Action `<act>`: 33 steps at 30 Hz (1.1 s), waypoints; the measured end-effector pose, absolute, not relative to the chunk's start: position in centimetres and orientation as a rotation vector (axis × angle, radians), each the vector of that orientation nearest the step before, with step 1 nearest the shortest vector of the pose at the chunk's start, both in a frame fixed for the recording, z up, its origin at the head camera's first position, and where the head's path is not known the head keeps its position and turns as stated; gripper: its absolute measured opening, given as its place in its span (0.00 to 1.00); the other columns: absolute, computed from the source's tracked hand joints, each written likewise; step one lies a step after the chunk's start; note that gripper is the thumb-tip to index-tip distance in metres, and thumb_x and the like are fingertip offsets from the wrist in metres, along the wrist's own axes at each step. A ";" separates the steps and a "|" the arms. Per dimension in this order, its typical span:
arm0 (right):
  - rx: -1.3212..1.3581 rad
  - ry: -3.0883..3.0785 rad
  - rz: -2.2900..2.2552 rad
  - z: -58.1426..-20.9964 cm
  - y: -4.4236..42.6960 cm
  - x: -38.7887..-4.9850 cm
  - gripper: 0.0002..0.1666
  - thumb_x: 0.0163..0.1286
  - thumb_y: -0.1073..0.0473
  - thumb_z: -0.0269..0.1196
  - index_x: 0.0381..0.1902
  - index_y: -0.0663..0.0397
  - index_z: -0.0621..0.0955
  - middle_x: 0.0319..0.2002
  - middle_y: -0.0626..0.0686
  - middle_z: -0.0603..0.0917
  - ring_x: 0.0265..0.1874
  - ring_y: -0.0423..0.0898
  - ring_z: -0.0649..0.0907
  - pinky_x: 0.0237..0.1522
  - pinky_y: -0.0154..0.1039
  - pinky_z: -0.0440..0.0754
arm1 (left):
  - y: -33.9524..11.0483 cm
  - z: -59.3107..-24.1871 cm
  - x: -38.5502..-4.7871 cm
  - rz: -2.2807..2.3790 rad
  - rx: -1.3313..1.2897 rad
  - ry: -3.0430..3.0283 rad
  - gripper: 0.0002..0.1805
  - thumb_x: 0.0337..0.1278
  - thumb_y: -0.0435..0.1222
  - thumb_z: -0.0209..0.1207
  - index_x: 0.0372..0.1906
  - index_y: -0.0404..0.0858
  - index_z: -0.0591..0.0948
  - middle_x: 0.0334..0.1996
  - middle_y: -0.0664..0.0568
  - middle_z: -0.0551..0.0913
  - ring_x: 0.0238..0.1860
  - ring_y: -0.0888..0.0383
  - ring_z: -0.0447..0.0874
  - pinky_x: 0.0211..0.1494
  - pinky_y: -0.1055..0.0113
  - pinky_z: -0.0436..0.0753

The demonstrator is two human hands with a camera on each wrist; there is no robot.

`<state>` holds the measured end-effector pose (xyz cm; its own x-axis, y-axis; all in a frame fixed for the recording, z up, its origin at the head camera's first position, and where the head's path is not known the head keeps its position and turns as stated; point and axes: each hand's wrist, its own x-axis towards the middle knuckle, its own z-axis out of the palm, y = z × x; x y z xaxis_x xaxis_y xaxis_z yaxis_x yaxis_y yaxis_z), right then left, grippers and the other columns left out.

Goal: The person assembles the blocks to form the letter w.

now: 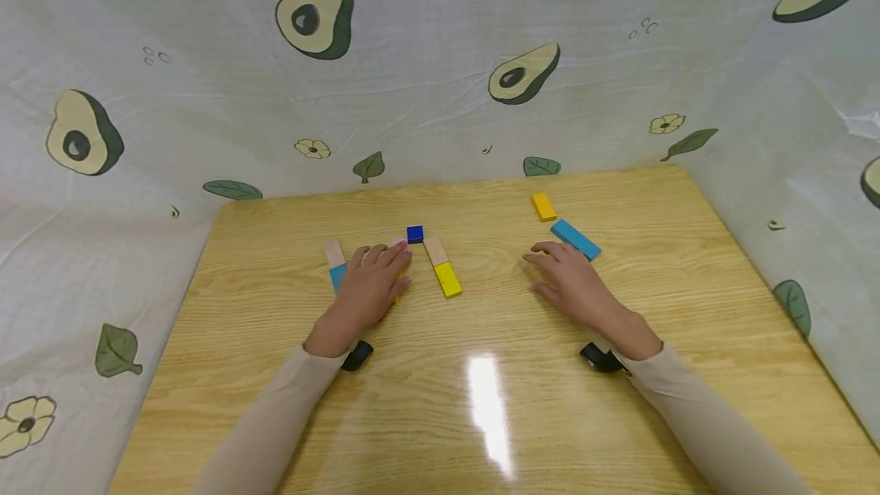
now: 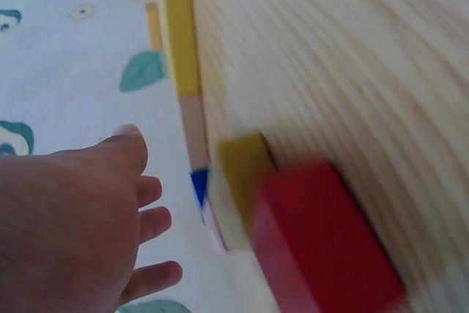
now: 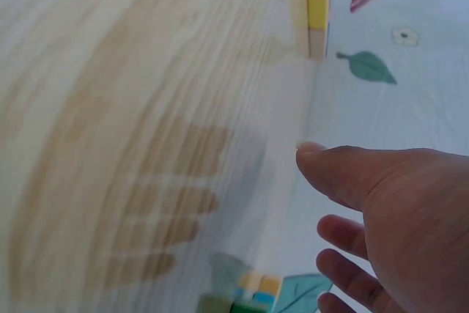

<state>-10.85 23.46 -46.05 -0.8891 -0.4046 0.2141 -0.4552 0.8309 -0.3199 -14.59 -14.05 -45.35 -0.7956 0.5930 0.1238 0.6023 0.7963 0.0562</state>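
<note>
My left hand [image 1: 371, 285] hovers over several wooden blocks, its fingers loosely bent and holding nothing. Partly hidden beneath it are a light blue block [image 1: 338, 275], a pink block [image 1: 399, 241] and a red block [image 2: 322, 240]; a yellow block [image 2: 245, 166] touches or nearly touches the red one. To that hand's right, a dark blue cube [image 1: 415, 234], a plain wood block [image 1: 435, 250] and a bright yellow block [image 1: 448, 279] form a slanting line. Nothing is in my right hand [image 1: 571, 281], which is relaxed above the table, just nearer than a long blue block [image 1: 576, 239].
An orange-yellow block [image 1: 543, 207] lies behind the long blue one. Another plain wood block [image 1: 334, 253] is at the left. Printed cloth [image 1: 426, 98] walls in the back and sides of the wooden table [image 1: 412, 426]. Small green pieces [image 3: 249, 306] show at the right wrist view's bottom edge.
</note>
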 end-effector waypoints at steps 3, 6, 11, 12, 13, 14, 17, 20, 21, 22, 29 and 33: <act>0.641 -2.873 0.541 -46.2 24.6 -10.7 0.31 0.64 0.65 0.77 0.64 0.66 0.83 0.63 0.67 0.80 0.64 0.68 0.77 0.64 0.67 0.74 | -12.9 -45.0 -14.4 -0.192 -0.967 -2.935 0.27 0.80 0.45 0.58 0.75 0.39 0.75 0.78 0.44 0.71 0.75 0.43 0.69 0.78 0.40 0.63; 0.605 -2.879 0.545 -46.3 25.5 -10.6 0.31 0.65 0.65 0.77 0.64 0.67 0.83 0.64 0.67 0.80 0.64 0.68 0.77 0.65 0.67 0.74 | -11.8 -44.8 -14.3 -0.199 -0.979 -2.972 0.28 0.81 0.46 0.57 0.76 0.39 0.74 0.78 0.45 0.70 0.76 0.43 0.67 0.79 0.41 0.61; 0.560 -2.877 0.538 -46.3 26.8 -10.5 0.30 0.65 0.65 0.76 0.64 0.67 0.83 0.64 0.67 0.80 0.61 0.69 0.77 0.59 0.69 0.75 | -10.1 -44.9 -14.1 -0.170 -0.969 -2.990 0.29 0.80 0.48 0.57 0.77 0.41 0.73 0.77 0.46 0.72 0.75 0.42 0.69 0.79 0.41 0.63; 0.554 -2.872 0.536 -46.3 27.0 -10.5 0.30 0.64 0.65 0.77 0.63 0.67 0.83 0.63 0.68 0.80 0.60 0.70 0.78 0.58 0.69 0.76 | -9.8 -45.0 -14.1 -0.163 -0.958 -2.999 0.30 0.80 0.49 0.57 0.77 0.41 0.73 0.78 0.46 0.71 0.75 0.42 0.69 0.79 0.41 0.63; 0.550 -2.866 0.536 -46.3 27.2 -10.5 0.29 0.64 0.66 0.76 0.63 0.67 0.83 0.63 0.68 0.81 0.59 0.70 0.78 0.56 0.69 0.76 | -9.5 -45.1 -14.0 -0.154 -0.948 -3.002 0.30 0.80 0.50 0.57 0.77 0.41 0.73 0.77 0.46 0.72 0.75 0.42 0.69 0.78 0.41 0.64; 0.545 -2.861 0.534 -46.3 27.4 -10.5 0.29 0.64 0.66 0.77 0.62 0.67 0.83 0.62 0.68 0.81 0.58 0.70 0.78 0.55 0.69 0.76 | -9.2 -45.1 -14.0 -0.140 -0.935 -3.011 0.30 0.80 0.51 0.57 0.77 0.42 0.73 0.78 0.47 0.71 0.75 0.42 0.70 0.78 0.42 0.64; 0.534 -2.857 0.531 -46.3 28.0 -10.3 0.28 0.64 0.67 0.76 0.62 0.68 0.83 0.61 0.69 0.81 0.58 0.71 0.78 0.55 0.70 0.76 | -8.5 -45.3 -14.0 -0.123 -0.897 -3.038 0.32 0.80 0.53 0.56 0.78 0.42 0.73 0.78 0.48 0.70 0.75 0.43 0.69 0.77 0.43 0.65; 0.524 -2.866 0.521 -46.4 28.5 -10.2 0.29 0.64 0.67 0.75 0.62 0.69 0.83 0.61 0.69 0.81 0.58 0.71 0.78 0.56 0.71 0.76 | -8.0 -45.4 -13.8 -0.100 -0.864 -3.059 0.33 0.80 0.54 0.55 0.78 0.42 0.72 0.79 0.48 0.69 0.75 0.43 0.69 0.76 0.44 0.65; 0.522 -2.868 0.519 -46.4 28.7 -10.1 0.29 0.65 0.67 0.75 0.62 0.69 0.83 0.61 0.69 0.81 0.58 0.71 0.78 0.57 0.71 0.76 | -7.9 -45.4 -13.8 -0.093 -0.854 -3.063 0.33 0.79 0.54 0.55 0.78 0.42 0.72 0.79 0.48 0.69 0.75 0.43 0.68 0.76 0.44 0.65; 0.520 -2.868 0.516 -46.4 28.8 -10.1 0.29 0.64 0.68 0.75 0.63 0.69 0.83 0.61 0.69 0.81 0.58 0.71 0.78 0.57 0.71 0.76 | -7.8 -45.4 -13.8 -0.081 -0.845 -3.062 0.33 0.79 0.55 0.55 0.78 0.42 0.72 0.79 0.48 0.69 0.74 0.43 0.68 0.76 0.44 0.65; 0.510 -2.871 0.500 -46.7 29.3 -10.0 0.28 0.65 0.68 0.75 0.62 0.69 0.83 0.59 0.68 0.82 0.56 0.70 0.79 0.55 0.69 0.77 | -7.2 -45.8 -13.7 -0.009 -0.797 -3.052 0.35 0.78 0.57 0.55 0.78 0.42 0.72 0.79 0.49 0.69 0.74 0.43 0.68 0.76 0.45 0.65; 0.499 -2.884 0.506 -46.7 29.4 -10.1 0.27 0.65 0.68 0.75 0.61 0.69 0.83 0.57 0.68 0.82 0.55 0.69 0.79 0.54 0.68 0.77 | -7.0 -45.9 -13.5 0.023 -0.793 -3.038 0.34 0.78 0.57 0.56 0.77 0.43 0.73 0.78 0.49 0.71 0.73 0.44 0.70 0.74 0.47 0.67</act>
<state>-10.11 29.40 -46.69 -0.9293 -0.2947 0.2227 -0.3529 0.8863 -0.3000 -13.54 -6.99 -45.90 -0.8725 0.4887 -0.0022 0.4886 0.8724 -0.0144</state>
